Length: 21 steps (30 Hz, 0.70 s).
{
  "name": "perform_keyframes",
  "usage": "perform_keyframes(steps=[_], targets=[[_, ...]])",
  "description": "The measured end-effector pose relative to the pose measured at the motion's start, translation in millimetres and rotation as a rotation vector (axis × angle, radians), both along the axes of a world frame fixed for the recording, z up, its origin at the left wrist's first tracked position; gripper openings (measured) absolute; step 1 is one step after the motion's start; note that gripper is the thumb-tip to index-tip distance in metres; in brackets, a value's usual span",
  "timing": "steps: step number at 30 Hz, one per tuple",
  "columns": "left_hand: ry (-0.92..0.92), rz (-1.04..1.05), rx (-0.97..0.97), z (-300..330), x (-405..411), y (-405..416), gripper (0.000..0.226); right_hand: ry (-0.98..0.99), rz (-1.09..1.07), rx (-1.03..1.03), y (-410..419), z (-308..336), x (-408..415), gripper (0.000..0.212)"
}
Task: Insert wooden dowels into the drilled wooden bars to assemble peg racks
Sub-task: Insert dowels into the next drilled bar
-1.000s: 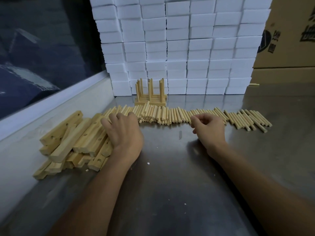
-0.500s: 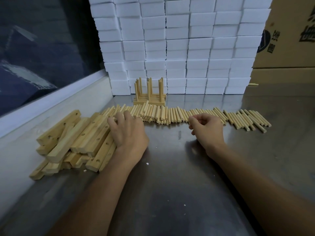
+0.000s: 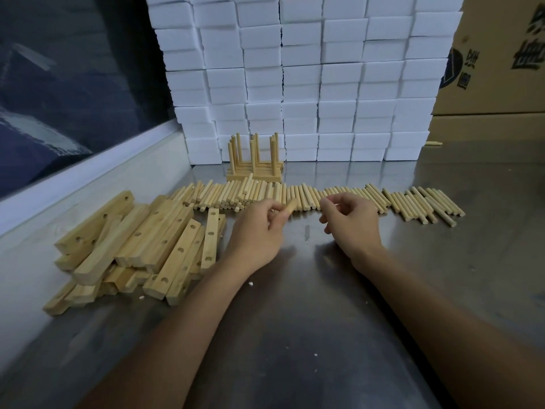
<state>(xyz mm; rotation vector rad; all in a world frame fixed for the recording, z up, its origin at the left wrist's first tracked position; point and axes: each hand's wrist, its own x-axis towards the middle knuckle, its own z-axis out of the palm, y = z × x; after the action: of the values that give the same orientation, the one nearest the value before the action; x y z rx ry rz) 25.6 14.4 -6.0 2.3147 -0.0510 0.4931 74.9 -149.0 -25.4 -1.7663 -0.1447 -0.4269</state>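
Head view, near to far: both forearms reach out over the steel bench (image 3: 295, 335). Left hand (image 3: 256, 231) pinches one short dowel (image 3: 290, 206) between thumb and fingertips, grip closed round it, dowel end pointing up and right toward the row. Right hand (image 3: 351, 222) sits just beside, fingers curled inward; whether it holds a dowel cannot be told, nothing clearly shows in that grip. Pile of drilled bars (image 3: 141, 249) lies to the left of the left hand, loosely stacked, holes facing up on several; no bar is in hand. Beyond the hands a long row of loose dowels (image 3: 324, 196) runs across the bench. Behind that, finished peg racks (image 3: 255, 166) stand stacked with pegs upright, against a wall of white blocks (image 3: 295, 78); cardboard box (image 3: 498, 54) far right. Step judged: picking dowels, insertion not yet begun. Next move likely needs a bar pulled from the pile, hole up, then the dowel aligned square to a hole and pushed in.
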Motion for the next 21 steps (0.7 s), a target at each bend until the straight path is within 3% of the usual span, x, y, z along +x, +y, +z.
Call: perform_keyframes(steps=[8,14,17,21], targets=[[0.211,-0.121,-0.957,14.5,-7.5,-3.1,0.024,-0.102,0.211,-0.171,7.6,3.1,-10.6,0.017],[0.311,-0.191,-0.998,12.6,-9.3,-4.4,0.022,-0.201,0.344,-0.316,12.0,1.3,-13.2,0.029],[0.324,-0.208,-0.973,12.8,-9.3,-4.5,0.019,-0.179,0.379,-0.247,10.4,3.3,-12.1,0.029],[0.388,-0.286,-1.006,12.8,-9.1,-4.6,0.027,-0.152,0.347,-0.173,9.6,5.9,-11.3,0.045]])
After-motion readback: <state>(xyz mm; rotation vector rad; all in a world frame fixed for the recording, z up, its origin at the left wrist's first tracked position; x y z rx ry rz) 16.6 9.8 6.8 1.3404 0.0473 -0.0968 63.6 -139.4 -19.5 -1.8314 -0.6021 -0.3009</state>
